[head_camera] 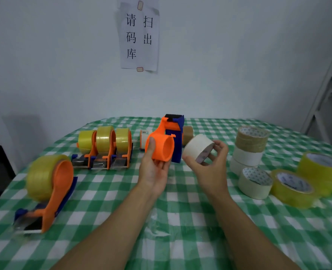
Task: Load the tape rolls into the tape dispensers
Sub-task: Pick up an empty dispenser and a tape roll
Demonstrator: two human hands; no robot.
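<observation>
Two hands work above the bench [180, 227]: the left hand [154, 173] clasps the empty orange dispenser [162, 148], and the right hand [210, 166] pinches the white tape roll [197, 146] by its rim, just beside it. The roll looks light and stiff, so that rim hold should suit sliding it on.

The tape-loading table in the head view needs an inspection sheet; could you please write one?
Surface: green-and-white checked tablecloth, lightly creased at the near middle.
Job's things: empty orange-and-blue plastic tape dispenser held up, white tape roll beside its hub, not yet on; four loaded dispensers at left; spare tape rolls at right.
Clutter: nothing seen.
Hands: left hand grips the dispenser; right hand pinches the white roll.
Cables: nothing seen.
Surroundings: white wall, taped paper notice; white shelf frame at right.
</observation>
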